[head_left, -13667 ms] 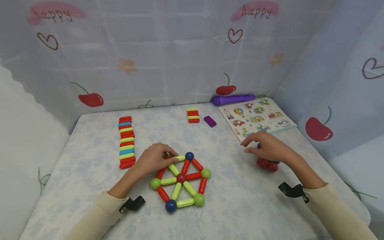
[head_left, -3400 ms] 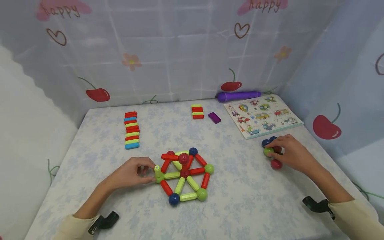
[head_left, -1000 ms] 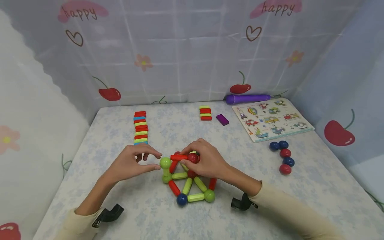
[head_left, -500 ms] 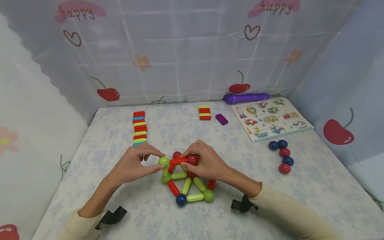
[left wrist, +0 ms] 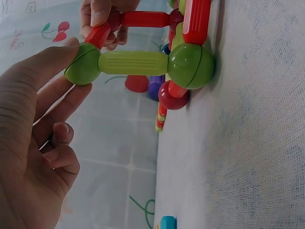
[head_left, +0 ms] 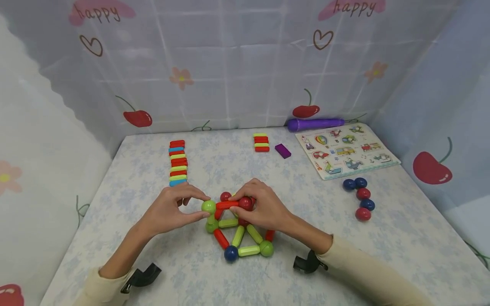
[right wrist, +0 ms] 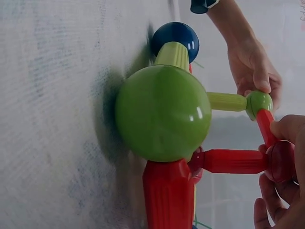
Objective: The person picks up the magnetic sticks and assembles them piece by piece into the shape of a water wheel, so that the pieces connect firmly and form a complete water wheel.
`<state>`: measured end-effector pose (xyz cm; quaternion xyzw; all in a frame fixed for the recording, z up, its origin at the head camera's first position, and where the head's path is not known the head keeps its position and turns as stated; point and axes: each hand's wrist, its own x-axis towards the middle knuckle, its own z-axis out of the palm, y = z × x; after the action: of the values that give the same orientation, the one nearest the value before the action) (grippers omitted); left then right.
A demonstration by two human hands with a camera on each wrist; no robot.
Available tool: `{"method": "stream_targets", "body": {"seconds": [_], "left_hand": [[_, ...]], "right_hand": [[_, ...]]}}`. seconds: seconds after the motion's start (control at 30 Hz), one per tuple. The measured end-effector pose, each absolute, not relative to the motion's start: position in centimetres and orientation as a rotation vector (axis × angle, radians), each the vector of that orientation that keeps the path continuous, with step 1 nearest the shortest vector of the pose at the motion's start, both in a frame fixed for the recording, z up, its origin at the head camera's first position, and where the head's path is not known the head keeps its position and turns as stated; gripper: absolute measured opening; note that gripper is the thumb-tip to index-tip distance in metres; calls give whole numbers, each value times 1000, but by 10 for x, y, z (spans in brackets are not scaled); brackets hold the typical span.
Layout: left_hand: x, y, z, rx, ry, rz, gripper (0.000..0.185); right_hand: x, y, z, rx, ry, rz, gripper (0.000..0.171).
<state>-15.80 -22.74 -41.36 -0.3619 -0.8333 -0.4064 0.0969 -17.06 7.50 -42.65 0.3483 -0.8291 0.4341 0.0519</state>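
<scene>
My left hand (head_left: 166, 208) pinches a green ball (head_left: 208, 207) on top of an upright yellow-green magnetic rod (left wrist: 133, 63). That rod stands on a lower green ball (left wrist: 191, 66) of the flat wheel-shaped frame (head_left: 249, 250). With thumb and forefinger, my right hand (head_left: 264, 205) pinches a level red magnetic rod (head_left: 226, 205) near the red ball (head_left: 246, 203) at its end. The rod's other end meets the upper green ball. Below the red ball, an upright red rod (right wrist: 233, 161) joins it to the frame's centre. My right hand hides the frame's far right part.
A column of coloured rods (head_left: 178, 163) lies at left, a shorter stack (head_left: 261, 143) at the back. Beside it is a purple block (head_left: 283, 151). Loose blue and red balls (head_left: 363, 194), a picture board (head_left: 346, 151) and a purple microphone-shaped toy (head_left: 315, 124) lie right.
Since a second ago, my left fingers have closed on the upper green ball, and the red rod's free end has come against it. Earlier, my right hand was at the loose balls.
</scene>
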Motion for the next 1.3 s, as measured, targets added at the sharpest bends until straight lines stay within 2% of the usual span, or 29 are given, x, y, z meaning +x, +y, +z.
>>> {"method": "stream_targets", "body": {"seconds": [0.3, 0.57, 0.7, 0.9, 1.07, 1.3], "left_hand": [[-158, -229, -413, -1071, -2475, -1211, 37], [-159, -237, -413, -1051, -2519, -1241, 36], [-176, -258, -411, -860, -2627, -1100, 31], [-216, -282, -422, -479, -2929, -571, 32], [-226, -281, -437, -432, -3027, -420, 34], [-219, -280, -443, -432, -3001, -440, 27]], "right_hand": [[-179, 98, -418, 1192, -2540, 1367, 34], [-190, 112, -411, 1350, -2552, 1323, 33], [-193, 112, -411, 1372, -2551, 1326, 33], [-197, 114, -409, 1389, -2590, 1298, 37], [-200, 122, -403, 1436, -2656, 1259, 42], [-202, 126, -400, 1471, -2692, 1284, 44]]}}
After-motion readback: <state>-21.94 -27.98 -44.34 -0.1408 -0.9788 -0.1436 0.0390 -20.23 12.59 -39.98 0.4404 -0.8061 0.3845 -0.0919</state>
